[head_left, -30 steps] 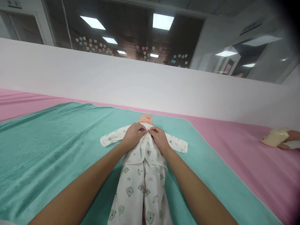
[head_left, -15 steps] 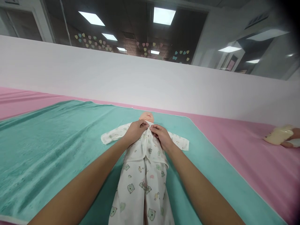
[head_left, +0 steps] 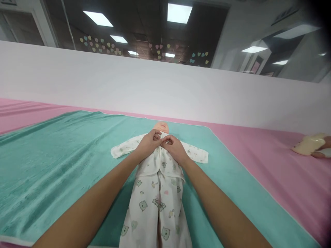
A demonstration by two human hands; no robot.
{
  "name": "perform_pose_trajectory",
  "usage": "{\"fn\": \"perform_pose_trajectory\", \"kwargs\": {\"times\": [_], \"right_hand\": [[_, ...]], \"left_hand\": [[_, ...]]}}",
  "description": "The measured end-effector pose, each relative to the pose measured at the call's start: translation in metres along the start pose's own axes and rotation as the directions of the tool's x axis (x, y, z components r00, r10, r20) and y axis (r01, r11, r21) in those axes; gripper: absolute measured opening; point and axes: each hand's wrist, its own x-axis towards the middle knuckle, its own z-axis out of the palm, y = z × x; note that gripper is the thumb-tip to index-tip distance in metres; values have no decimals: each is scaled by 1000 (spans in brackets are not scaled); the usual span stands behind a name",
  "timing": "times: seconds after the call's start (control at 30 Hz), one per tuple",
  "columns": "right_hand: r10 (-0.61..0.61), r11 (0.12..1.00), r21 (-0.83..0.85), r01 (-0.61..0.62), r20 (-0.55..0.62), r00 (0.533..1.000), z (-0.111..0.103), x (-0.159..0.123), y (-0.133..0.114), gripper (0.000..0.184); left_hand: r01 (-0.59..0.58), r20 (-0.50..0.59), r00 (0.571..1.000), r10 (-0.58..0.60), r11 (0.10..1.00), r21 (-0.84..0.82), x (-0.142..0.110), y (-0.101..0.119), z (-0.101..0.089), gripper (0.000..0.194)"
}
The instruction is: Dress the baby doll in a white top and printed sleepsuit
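A baby doll (head_left: 161,127) lies on its back on a teal blanket (head_left: 64,158), its head away from me. It wears a white printed top (head_left: 150,168) with both sleeves spread sideways, and white pants (head_left: 147,210) with green bear prints. Just below the doll's chin, my left hand (head_left: 149,144) pinches the left front edge of the top. My right hand (head_left: 174,148) pinches the right front edge, and the fingertips of both hands meet at the collar. The fingers cover whatever fastener may be there. Lower down, the front edges lie side by side.
A pink sheet (head_left: 258,151) lies under the blanket. At the far right a person's hand (head_left: 328,142) is beside a pale yellow, shiny object (head_left: 307,144). Behind the bed stands a white wall (head_left: 155,89) with dark glass above it.
My right hand has moved left, closing the small gap between my fingertips at the collar. My left hand stays almost in place. The view has shifted slightly.
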Motion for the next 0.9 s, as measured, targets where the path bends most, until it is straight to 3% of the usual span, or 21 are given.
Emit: {"fn": "perform_pose_trajectory", "kwargs": {"times": [0.23, 0.5, 0.9], "right_hand": [[-18, 1000, 8, 18, -8, 1000, 2, -1, 3, 29], [74, 996, -51, -76, -37, 997, 1, -3, 5, 31], [33, 993, 114, -26, -65, 997, 2, 3, 10, 22]], "left_hand": [[-18, 7, 1000, 18, 1000, -14, 0, -2, -2, 28], [-56, -22, 998, 57, 997, 52, -1, -1, -1, 26], [-128, -38, 991, 131, 989, 79, -1, -5, 0, 24]]}}
